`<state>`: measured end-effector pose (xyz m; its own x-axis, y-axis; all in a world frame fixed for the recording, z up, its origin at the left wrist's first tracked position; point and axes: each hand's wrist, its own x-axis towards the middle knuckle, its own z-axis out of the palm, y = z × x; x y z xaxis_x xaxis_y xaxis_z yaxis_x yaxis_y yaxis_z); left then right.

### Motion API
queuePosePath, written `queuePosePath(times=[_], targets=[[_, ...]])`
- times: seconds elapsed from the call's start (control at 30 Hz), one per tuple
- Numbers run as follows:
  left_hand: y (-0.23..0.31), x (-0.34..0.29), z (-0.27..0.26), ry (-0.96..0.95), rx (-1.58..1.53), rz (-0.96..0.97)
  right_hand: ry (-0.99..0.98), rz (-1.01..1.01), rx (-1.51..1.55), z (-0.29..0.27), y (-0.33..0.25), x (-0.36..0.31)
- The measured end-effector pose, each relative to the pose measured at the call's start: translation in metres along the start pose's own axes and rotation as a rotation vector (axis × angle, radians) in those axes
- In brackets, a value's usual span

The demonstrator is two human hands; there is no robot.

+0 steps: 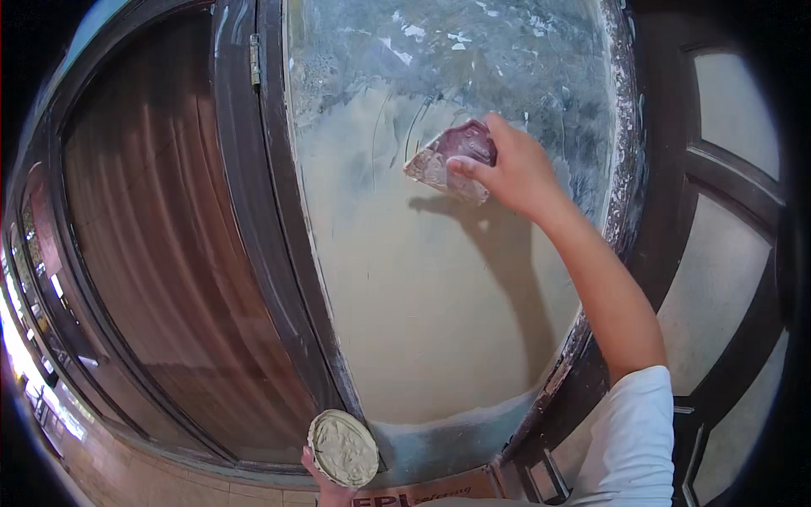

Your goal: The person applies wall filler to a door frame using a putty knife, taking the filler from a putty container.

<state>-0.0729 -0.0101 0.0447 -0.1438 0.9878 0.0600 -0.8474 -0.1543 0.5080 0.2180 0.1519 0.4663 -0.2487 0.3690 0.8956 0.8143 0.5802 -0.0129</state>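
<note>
My right hand [517, 169] is closed round a putty spreader [452, 156], a broad reddish-purple blade smeared with pale putty. Its wide edge faces the wall panel [422, 313]; whether it touches the surface I cannot tell. Cream putty covers the middle and lower part of that panel, while the upper part is patchy blue-grey with white flecks. Dark curved streaks mark the putty just above the spreader. Low down, my left hand [328, 486] grips a round tub [337, 411] filled with cream putty, its fingers partly hidden by the tub.
A dark wooden frame with a metal hinge [255, 61] borders the panel on the left. Beyond it is a window with a brownish curtain [160, 253]. On the right stand a paint-flecked post [623, 110] and a dark door with pale panes [718, 296]. Tiled floor [160, 473] shows below.
</note>
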Motion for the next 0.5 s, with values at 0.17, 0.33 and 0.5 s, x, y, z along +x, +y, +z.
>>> queuePosePath(times=[0.17,0.33,0.5], targets=[[0.013,0.006,-0.021,-0.008,0.055,0.021,-0.113,-0.010,-0.443,-0.001,-0.005,0.060],[0.017,0.011,-0.035,-0.051,0.053,-0.070,0.190,0.074,-0.392,-0.034,0.015,0.089],[0.022,0.019,-0.043,-0.052,-0.004,-0.051,-0.248,-0.081,-0.288,-0.001,-0.007,0.050]])
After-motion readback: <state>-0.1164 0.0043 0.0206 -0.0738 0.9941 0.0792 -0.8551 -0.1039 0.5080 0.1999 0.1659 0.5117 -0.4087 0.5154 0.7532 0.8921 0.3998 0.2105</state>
